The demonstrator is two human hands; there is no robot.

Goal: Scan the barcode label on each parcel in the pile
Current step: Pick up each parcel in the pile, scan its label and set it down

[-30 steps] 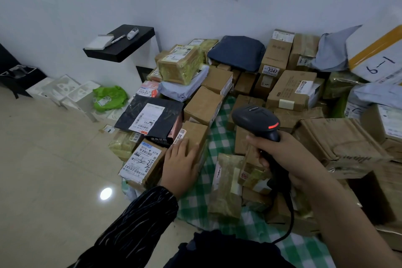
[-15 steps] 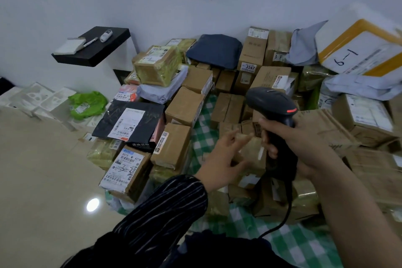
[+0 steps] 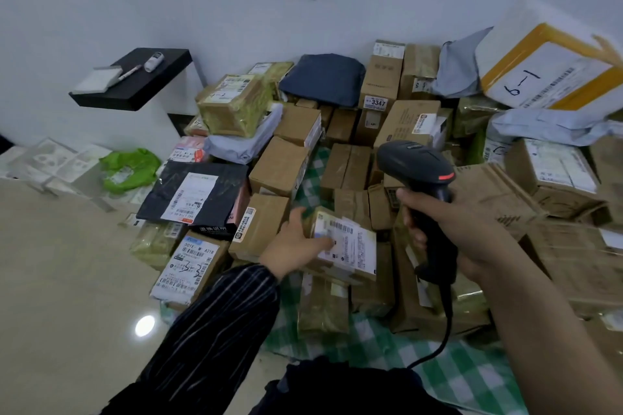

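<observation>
A pile of cardboard parcels covers a green checked cloth (image 3: 397,340) on the floor. My left hand (image 3: 296,242) grips a small taped parcel (image 3: 350,246) at its left edge, the white barcode label turned up. My right hand (image 3: 451,222) holds a black corded barcode scanner (image 3: 418,165) by its handle, the head just above and right of that parcel. A brown box (image 3: 259,226) and a labelled box marked 501E (image 3: 192,263) lie to the left.
A black bag parcel (image 3: 199,192) with a white label lies at the left of the pile. A black shelf (image 3: 135,81) with a pad and pen juts from the wall. A large white box with yellow tape (image 3: 553,71) tops the right side. Bare tiled floor (image 3: 67,296) lies left.
My left hand left the brown box at the left, reached right and took hold of the small parcel, turning its label up. The scanner stayed raised beside it; the view shifted right.
</observation>
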